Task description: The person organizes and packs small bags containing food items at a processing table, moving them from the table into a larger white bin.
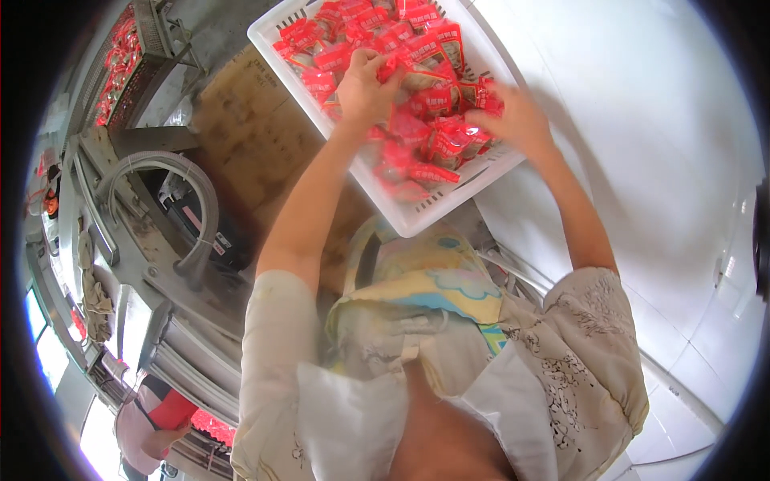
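A white plastic basket [404,225] full of small red plastic food packets [430,102] lies before me, its near corner pointing towards my body. Over the left part of the heap is my left hand [370,84], its thumb and fingertips closed on a red packet [390,67]. At the basket's right side, my right hand [511,117] has its fingers around the end of another red packet [481,96]; this hand is slightly blurred. The packets have clear windows with pale contents and bear printed writing. Those near the basket's close corner look blurred.
A white tiled wall [662,180] rises at the right. To the left are flattened cardboard [252,114], a coiled grey hose [207,198] and metal machinery. A perforated metal tray [144,66] of red packets stands upper left. Another person [144,421] is at the lower left.
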`<state>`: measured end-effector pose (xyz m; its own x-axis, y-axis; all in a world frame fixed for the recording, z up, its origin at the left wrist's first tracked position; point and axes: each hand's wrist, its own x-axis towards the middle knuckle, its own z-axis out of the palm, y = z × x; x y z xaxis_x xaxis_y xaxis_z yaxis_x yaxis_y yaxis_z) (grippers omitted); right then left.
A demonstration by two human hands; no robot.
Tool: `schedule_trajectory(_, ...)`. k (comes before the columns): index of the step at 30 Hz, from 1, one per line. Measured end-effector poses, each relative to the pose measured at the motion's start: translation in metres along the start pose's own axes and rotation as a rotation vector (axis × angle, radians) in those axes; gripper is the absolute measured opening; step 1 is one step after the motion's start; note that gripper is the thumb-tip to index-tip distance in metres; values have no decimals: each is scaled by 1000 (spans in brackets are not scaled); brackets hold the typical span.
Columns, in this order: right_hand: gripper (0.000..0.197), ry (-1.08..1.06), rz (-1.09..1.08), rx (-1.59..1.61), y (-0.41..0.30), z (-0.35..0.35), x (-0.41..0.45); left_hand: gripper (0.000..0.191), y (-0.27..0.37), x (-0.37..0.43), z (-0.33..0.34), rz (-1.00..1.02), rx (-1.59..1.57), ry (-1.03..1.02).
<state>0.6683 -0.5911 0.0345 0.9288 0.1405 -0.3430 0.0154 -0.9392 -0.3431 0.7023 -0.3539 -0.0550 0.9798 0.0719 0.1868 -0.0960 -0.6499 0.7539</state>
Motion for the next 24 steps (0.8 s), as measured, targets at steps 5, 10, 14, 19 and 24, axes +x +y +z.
schedule_trajectory(5,102,97,154,-258,2,63,-34,28,30,-4,-21,113,-169,160)
schedule_trajectory(10,82,167,71,-226,-13,89,-27,28,55,-18,-56,122,-274,240)
schedule_trajectory(14,49,259,-147,-57,38,109,-10,25,62,-32,-67,164,-346,302)
schedule_trajectory(19,26,244,-135,-3,31,73,-25,24,70,-46,-85,171,-378,348)
schedule_trajectory(24,15,322,48,303,28,16,-25,28,67,-44,-92,257,-457,467)
